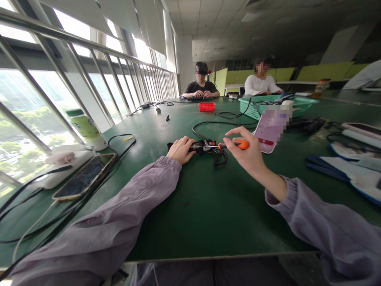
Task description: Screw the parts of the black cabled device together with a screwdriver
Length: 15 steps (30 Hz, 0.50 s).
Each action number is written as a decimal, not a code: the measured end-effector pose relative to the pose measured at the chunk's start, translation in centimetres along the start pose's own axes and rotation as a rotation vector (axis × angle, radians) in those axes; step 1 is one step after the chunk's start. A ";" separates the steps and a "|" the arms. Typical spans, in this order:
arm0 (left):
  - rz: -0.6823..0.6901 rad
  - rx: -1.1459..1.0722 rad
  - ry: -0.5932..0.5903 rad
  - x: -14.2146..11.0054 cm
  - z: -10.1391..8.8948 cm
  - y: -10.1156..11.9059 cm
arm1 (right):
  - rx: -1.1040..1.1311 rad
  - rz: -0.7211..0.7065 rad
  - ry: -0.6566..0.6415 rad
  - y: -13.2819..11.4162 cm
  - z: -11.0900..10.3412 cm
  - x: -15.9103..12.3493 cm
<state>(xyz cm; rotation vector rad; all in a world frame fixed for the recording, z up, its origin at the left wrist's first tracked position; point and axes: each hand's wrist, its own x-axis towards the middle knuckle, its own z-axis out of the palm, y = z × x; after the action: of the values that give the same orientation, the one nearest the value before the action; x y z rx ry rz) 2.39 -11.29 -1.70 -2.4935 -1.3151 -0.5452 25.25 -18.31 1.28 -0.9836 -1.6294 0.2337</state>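
Observation:
My left hand (182,150) is closed over a long, dark device (210,143) and presses it to the green table. The device's right end looks opened up, with small red and metallic parts showing; its exact kind is unclear. In my right hand (249,155) is a screwdriver (224,145) with an orange and black handle, lying almost level. Its metal shaft points left, and the tip meets the device's exposed end. My right index finger is lifted off the handle. A short loop of black cable (220,159) lies below the device.
A phone (269,129) with a lit screen leans near a green basket (249,109). Behind is a red tray (206,107). Left: another phone (85,176), cables, a bottle (85,129). Gloves (348,169) lie right. Two people (201,85) sit across the table.

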 end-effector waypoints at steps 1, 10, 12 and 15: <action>0.000 0.007 -0.003 0.0 0.0 0.0 | 0.012 -0.025 0.004 0.0 0.0 0.0; -0.002 0.018 -0.004 0.0 0.1 -0.1 | 0.000 0.014 0.018 -0.1 0.0 0.0; 0.001 0.020 -0.003 0.0 0.2 -0.2 | 0.031 -0.012 0.029 0.0 0.0 0.0; 0.001 0.025 -0.003 0.0 0.2 -0.2 | 0.060 -0.059 0.064 0.2 0.1 0.1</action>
<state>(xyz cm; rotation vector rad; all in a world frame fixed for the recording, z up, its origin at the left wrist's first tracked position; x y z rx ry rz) 2.29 -11.10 -1.88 -2.4761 -1.3133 -0.5216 25.25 -18.11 1.20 -0.8881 -1.5819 0.2078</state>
